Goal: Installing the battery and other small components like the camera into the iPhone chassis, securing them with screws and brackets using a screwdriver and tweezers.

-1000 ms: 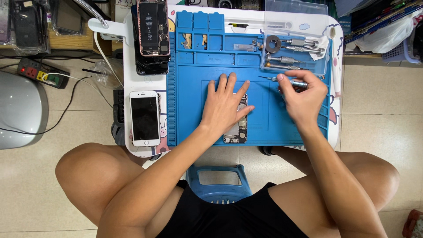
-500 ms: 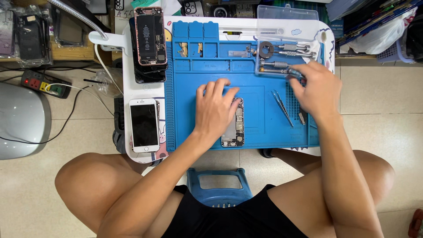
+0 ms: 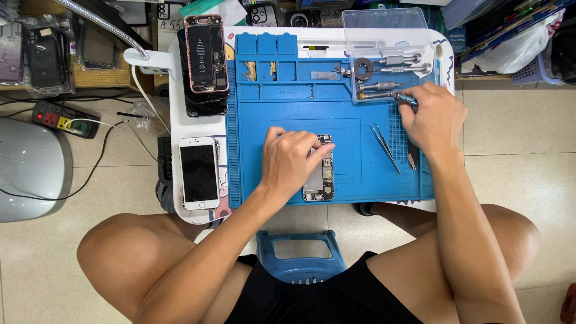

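Note:
My left hand rests with curled fingers on an opened phone body, holding it down in the middle of the blue work mat. My right hand is at the near edge of a clear plastic tool tray and pinches a small screwdriver with a blue end. Several more metal screwdrivers lie in that tray. A pair of tweezers lies loose on the mat between my hands.
A white phone lies face up left of the mat. Another opened phone sits on a dark stack at the back left. A lamp base, a power strip and cables lie left; a blue stool stands under me.
My right hand left the tweezers on the mat and moved up to the tool tray, closing on a screwdriver. My left hand's fingers curled over the opened phone.

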